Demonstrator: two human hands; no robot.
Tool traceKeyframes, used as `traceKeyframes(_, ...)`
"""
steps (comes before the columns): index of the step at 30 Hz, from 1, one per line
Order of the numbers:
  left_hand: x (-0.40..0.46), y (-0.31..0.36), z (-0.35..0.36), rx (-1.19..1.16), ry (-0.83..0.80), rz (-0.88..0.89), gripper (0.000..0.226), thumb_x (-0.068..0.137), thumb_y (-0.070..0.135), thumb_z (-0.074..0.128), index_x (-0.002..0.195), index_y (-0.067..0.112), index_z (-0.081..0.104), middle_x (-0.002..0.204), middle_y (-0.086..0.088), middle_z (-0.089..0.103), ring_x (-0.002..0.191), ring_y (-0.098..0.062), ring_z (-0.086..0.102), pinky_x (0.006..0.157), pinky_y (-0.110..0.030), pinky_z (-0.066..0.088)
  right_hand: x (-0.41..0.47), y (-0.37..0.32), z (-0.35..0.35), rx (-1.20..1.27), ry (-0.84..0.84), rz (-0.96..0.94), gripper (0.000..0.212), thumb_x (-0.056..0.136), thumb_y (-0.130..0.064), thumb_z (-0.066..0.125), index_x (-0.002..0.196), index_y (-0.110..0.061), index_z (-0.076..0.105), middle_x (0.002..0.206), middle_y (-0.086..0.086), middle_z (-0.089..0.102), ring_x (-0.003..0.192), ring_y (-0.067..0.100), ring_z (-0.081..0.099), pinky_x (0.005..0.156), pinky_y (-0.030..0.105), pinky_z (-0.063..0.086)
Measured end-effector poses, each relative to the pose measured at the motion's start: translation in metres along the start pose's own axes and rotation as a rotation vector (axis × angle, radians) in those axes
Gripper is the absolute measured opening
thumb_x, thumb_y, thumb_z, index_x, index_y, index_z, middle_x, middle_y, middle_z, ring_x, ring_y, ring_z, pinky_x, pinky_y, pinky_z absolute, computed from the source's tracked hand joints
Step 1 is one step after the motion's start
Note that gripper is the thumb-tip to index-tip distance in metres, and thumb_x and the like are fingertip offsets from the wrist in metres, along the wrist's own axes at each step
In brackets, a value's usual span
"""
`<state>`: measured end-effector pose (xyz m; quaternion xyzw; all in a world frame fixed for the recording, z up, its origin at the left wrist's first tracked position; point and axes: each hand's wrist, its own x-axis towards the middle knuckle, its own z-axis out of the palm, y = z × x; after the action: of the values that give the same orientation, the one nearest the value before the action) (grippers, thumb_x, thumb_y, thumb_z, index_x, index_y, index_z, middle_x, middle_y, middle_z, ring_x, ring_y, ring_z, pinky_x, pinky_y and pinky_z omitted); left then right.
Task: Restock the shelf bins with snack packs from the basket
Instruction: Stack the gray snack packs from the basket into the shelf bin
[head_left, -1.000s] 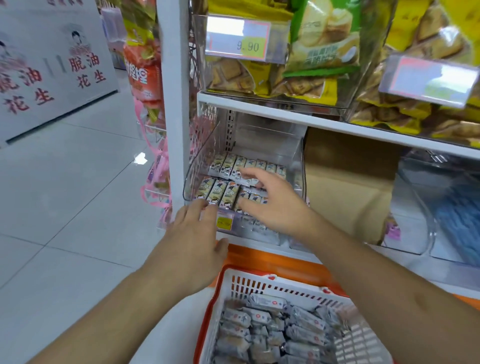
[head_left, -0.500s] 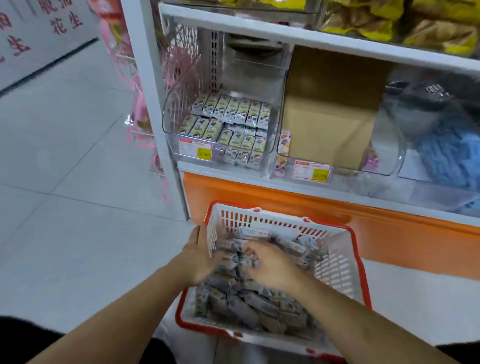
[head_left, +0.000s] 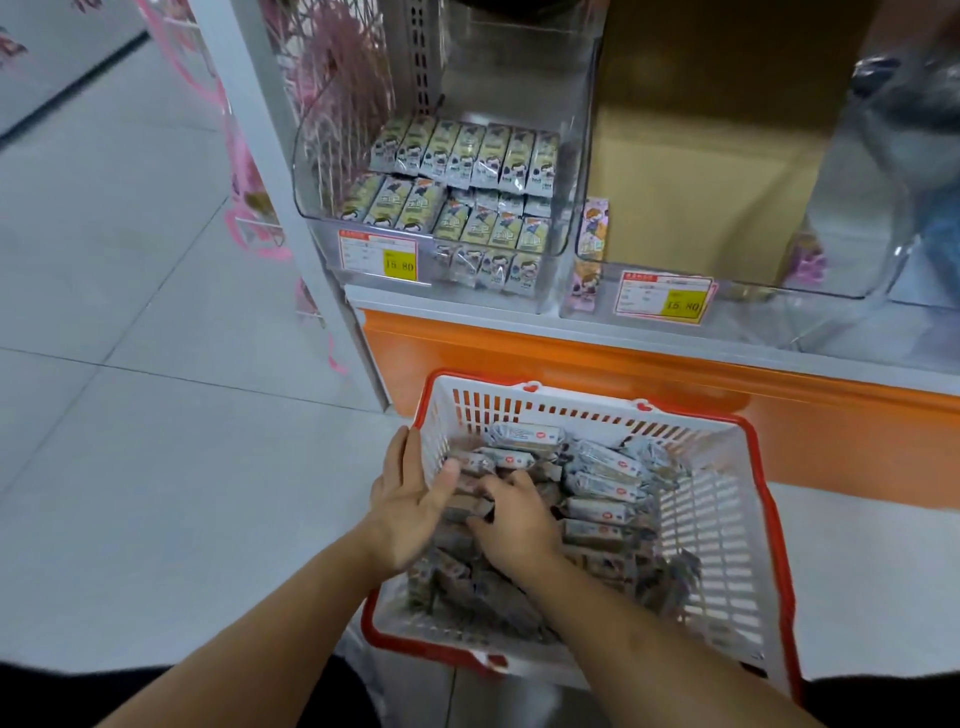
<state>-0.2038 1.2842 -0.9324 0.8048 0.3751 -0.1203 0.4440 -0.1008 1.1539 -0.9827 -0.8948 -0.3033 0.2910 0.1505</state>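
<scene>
A white basket with a red rim (head_left: 758, 441) sits on the floor below the shelf, filled with several silver-wrapped snack packs (head_left: 597, 488). My left hand (head_left: 410, 499) lies at the basket's left wall, fingers straight, thumb against the packs. Beside it, my right hand (head_left: 517, 522) is down among the packs with its fingers curled over them. Up on the shelf, a clear shelf bin (head_left: 311, 171) holds rows of yellow-green snack packs (head_left: 467, 156).
A second clear bin (head_left: 737, 291) to the right holds a brown cardboard box (head_left: 691, 171). Yellow price tags (head_left: 400, 265) hang on the bin fronts. An orange base panel (head_left: 519, 358) runs under the shelf. Pink wire racks (head_left: 249, 208) stand left; grey tiled floor lies around.
Both hands came down from the shelf bin into the basket. Since half a second ago they have shifted only slightly among the packs, and the view has tilted down.
</scene>
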Motion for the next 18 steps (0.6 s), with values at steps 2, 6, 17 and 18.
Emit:
traceKeyframes(2, -0.001, 0.001, -0.001, 0.014, -0.011, -0.002, 0.089, 0.094, 0.08, 0.018, 0.162, 0.034, -0.018, 0.168, 0.017, -0.02, 0.158, -0.026, -0.002, 0.125, -0.044, 0.003, -0.004, 0.001, -0.006, 0.058, 0.007, -0.007, 0.024, 0.097, -0.037, 0.067, 0.119, -0.029, 0.063, 0.12, -0.001, 0.049, 0.098, 0.024, 0.062, 0.083, 0.039, 0.058)
traceKeyframes(6, -0.009, 0.013, -0.003, 0.108, 0.068, -0.048, 0.084, 0.095, 0.078, 0.012, 0.163, 0.033, -0.009, 0.171, 0.01, -0.01, 0.158, -0.03, 0.002, 0.126, -0.053, 0.009, -0.017, 0.006, -0.045, 0.21, -0.004, 0.019, 0.013, 0.097, -0.023, 0.067, 0.11, -0.023, 0.068, 0.112, 0.004, 0.07, 0.096, 0.024, 0.069, 0.086, 0.04, 0.059)
traceKeyframes(17, -0.069, 0.148, -0.082, 0.127, -0.157, 0.315, 0.029, 0.084, 0.054, 0.078, 0.098, 0.029, 0.07, 0.098, 0.011, 0.072, 0.094, -0.009, 0.069, 0.093, -0.038, 0.056, -0.063, -0.037, -0.235, 0.413, -0.053, -0.091, 0.032, 0.098, -0.036, 0.071, 0.095, -0.005, 0.071, 0.086, 0.021, 0.074, 0.071, 0.037, 0.076, 0.065, 0.051, 0.065)
traceKeyframes(18, -0.076, 0.156, -0.087, 0.077, -0.16, 0.333, 0.025, 0.085, 0.047, 0.08, 0.094, 0.026, 0.071, 0.093, 0.006, 0.074, 0.089, -0.012, 0.071, 0.09, -0.04, 0.058, -0.07, -0.042, -0.246, 0.421, -0.04, -0.108, 0.036, 0.099, -0.04, 0.071, 0.094, -0.004, 0.07, 0.081, 0.021, 0.071, 0.07, 0.036, 0.075, 0.062, 0.046, 0.065)
